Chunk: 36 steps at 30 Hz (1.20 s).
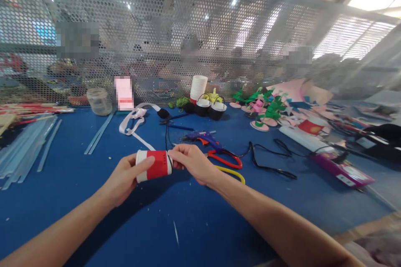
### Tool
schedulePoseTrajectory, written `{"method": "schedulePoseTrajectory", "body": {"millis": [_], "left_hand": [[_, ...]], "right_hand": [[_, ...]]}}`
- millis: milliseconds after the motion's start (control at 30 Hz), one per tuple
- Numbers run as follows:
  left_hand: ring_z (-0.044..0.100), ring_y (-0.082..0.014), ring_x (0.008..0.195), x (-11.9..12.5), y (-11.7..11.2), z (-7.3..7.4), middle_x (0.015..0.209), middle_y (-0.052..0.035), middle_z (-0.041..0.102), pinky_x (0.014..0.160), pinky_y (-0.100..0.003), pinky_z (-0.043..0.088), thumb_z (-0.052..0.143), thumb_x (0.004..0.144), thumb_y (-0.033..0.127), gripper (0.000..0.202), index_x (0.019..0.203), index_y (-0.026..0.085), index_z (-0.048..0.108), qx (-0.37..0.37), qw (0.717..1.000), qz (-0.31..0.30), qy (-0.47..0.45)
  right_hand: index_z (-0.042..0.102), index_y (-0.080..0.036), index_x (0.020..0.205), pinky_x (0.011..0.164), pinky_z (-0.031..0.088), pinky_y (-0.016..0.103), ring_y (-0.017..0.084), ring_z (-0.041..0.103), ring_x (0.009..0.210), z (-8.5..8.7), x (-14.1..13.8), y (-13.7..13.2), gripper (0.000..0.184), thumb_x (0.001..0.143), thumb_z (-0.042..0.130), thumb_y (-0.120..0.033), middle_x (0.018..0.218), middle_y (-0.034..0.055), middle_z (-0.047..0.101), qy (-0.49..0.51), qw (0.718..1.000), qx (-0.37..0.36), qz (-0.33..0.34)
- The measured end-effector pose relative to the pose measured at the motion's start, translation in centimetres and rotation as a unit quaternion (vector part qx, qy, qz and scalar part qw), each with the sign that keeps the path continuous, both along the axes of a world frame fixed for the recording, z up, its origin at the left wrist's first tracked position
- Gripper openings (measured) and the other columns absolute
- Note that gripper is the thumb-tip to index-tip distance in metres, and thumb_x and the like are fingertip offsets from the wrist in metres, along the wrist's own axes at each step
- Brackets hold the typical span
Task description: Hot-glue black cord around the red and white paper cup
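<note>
Red-and-white cup (158, 166) sideways above desk (125, 233), 8 o'clock from centre — left hand (125, 176) gripping wider end, right hand (191, 162) pinching black strip (170, 162) at 3 o'clock end. Likely light, crushable — hold gently near wider end.

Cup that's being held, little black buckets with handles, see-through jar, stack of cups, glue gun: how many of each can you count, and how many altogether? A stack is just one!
Held red-and-white cup: 1
Little black buckets: 2
See-through jar: 1
Stack of cups: 1
Glue gun: 1
Total: 6
</note>
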<state>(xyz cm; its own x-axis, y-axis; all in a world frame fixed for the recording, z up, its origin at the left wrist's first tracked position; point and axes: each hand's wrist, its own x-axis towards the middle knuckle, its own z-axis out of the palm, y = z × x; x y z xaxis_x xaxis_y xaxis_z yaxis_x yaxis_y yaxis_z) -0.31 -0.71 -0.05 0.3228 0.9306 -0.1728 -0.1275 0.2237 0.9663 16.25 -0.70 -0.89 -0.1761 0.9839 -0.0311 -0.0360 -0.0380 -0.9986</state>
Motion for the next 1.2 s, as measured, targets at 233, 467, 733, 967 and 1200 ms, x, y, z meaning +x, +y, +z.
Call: {"method": "schedulePoseTrajectory", "body": {"millis": [233, 467, 733, 967, 1200], "left_hand": [[0.059, -0.0126, 0.053, 0.6, -0.5, 0.2, 0.062, -0.0035, 0.069, 0.054, -0.020, 0.044, 0.073, 0.054, 0.020, 0.016, 0.067, 0.014, 0.068, 0.006, 1.000, 0.017, 0.007], [0.059, -0.0131, 0.057, 1.1, -1.1, -0.4, 0.063, -0.0019, 0.069, 0.057, -0.021, 0.045, 0.073, 0.052, 0.023, 0.020, 0.070, 0.015, 0.068, 0.054, 0.997, 0.012, 0.057], [0.059, -0.0127, 0.056, 1.6, -1.4, -0.3, 0.060, 0.0006, 0.067, 0.057, -0.021, 0.045, 0.072, 0.051, 0.023, 0.017, 0.064, 0.015, 0.066, 0.059, 0.994, 0.020, 0.089], [0.059, -0.0141, 0.054, 1.1, -0.6, -0.9, 0.057, -0.0003, 0.067, 0.057, -0.024, 0.047, 0.073, 0.050, 0.025, 0.017, 0.062, 0.015, 0.065, 0.048, 0.994, 0.055, 0.080], [0.060, -0.0150, 0.056, 0.8, -0.4, -0.4, 0.059, -0.0019, 0.067, 0.056, -0.025, 0.047, 0.073, 0.050, 0.025, 0.023, 0.068, 0.013, 0.065, 0.028, 0.995, 0.070, 0.070]], "right_hand": [[0.046, -0.018, 0.062, 0.052, 0.035, 0.023, 0.009, 0.042, 0.052, 0.3, -0.2, -0.6, 0.019, 0.067, 0.056, -0.034, 0.057, -0.0036, 0.047, -0.148, 0.981, 0.116, -0.038], [0.048, -0.018, 0.078, 0.064, 0.038, 0.027, 0.013, 0.046, 0.070, 0.4, -0.5, -1.2, 0.022, 0.065, 0.059, -0.032, 0.082, 0.0031, 0.052, -0.259, 0.936, 0.214, -0.104], [0.052, -0.016, 0.084, 0.062, 0.039, 0.026, 0.014, 0.048, 0.073, 0.8, -0.6, -1.5, 0.030, 0.063, 0.061, -0.035, 0.085, 0.0046, 0.054, -0.274, 0.945, 0.169, -0.061], [0.053, -0.013, 0.085, 0.065, 0.041, 0.022, 0.011, 0.053, 0.070, 1.3, 2.2, 1.5, 0.028, 0.077, 0.044, -0.038, 0.081, 0.0047, 0.060, -0.326, 0.911, 0.228, -0.111], [0.060, -0.014, 0.075, 0.063, 0.039, 0.027, 0.019, 0.057, 0.070, 1.3, 6.8, 4.4, 0.017, 0.072, 0.050, -0.027, 0.074, 0.0073, 0.063, -0.566, 0.805, 0.128, -0.121]]}}
